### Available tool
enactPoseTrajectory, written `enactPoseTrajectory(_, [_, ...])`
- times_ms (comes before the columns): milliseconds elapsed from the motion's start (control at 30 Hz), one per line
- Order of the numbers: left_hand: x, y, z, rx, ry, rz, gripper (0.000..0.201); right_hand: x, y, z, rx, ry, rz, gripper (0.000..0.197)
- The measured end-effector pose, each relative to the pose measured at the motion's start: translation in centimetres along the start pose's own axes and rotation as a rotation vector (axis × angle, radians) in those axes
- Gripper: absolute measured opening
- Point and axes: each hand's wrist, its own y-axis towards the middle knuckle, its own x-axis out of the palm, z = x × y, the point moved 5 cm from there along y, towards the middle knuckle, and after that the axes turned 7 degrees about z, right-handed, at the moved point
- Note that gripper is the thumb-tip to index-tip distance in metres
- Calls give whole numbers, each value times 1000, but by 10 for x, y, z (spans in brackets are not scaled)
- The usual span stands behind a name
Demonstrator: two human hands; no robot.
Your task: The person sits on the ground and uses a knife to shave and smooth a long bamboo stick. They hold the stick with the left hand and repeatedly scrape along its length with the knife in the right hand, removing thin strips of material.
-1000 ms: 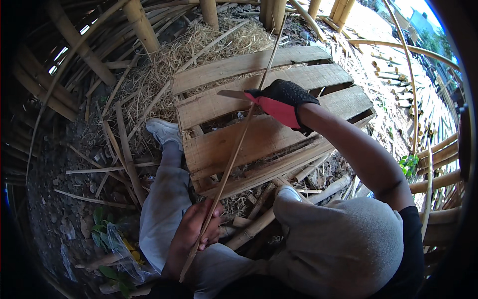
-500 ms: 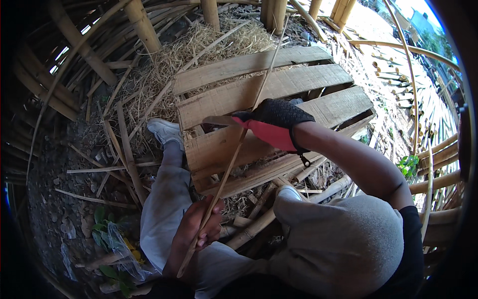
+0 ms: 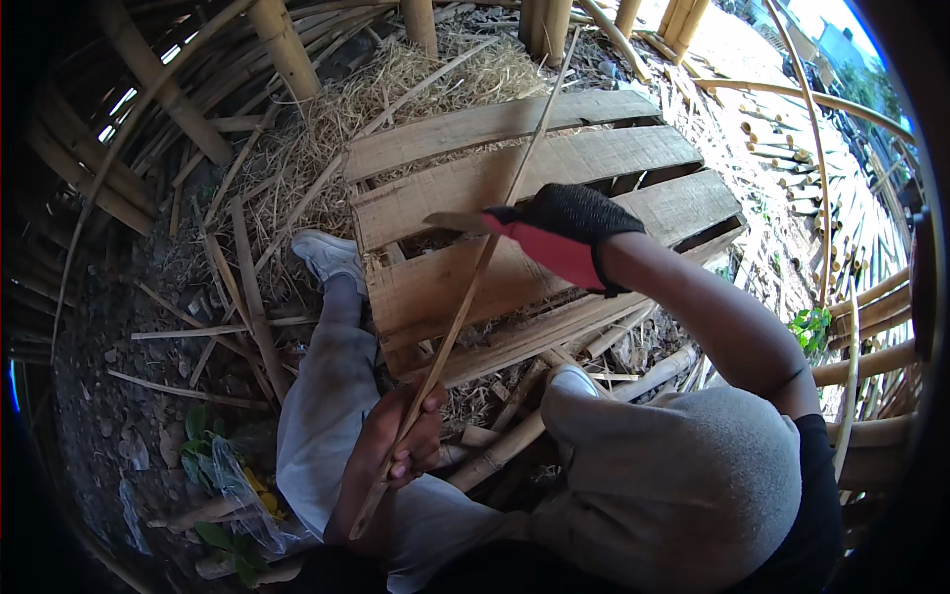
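My bare left hand (image 3: 408,436) is closed around the near part of a long, thin bamboo strip (image 3: 457,327). The strip slants away from my lap, over a low slatted wooden platform (image 3: 618,158), to its far side. My right hand (image 3: 574,233), in a black and red glove, is closed on a knife (image 3: 455,222), with the handle hidden in the fist. The blade points left, lying across the strip near its middle, above the slats. Whether the gloved fingers also press on the strip, I cannot tell.
Dry shavings (image 3: 475,71) are heaped beyond the platform. Split bamboo pieces (image 3: 252,272) lie on the ground at left, near a clear plastic bag (image 3: 242,495). Bamboo posts (image 3: 284,49) stand at the far side. Cut bamboo poles (image 3: 777,148) lie at right. My legs flank the platform's near side.
My right hand and the knife have moved slightly away from me and to the right along the strip. The strip's far end has shifted a little right. My left hand stays nearly still.
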Motion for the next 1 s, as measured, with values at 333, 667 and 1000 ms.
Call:
enactPoseTrajectory(333, [2,-6,4,71,88,73,30,12,-6,-20,-120,-137,25,58])
enactPoseTrajectory(667, [0,-4,1,10,103,149,37,32,-38,-46,-116,-42,-130,50])
enactPoseTrajectory(1000, [4,5,-16,314,610,291,41,16,-37,-30,-197,316,41,35])
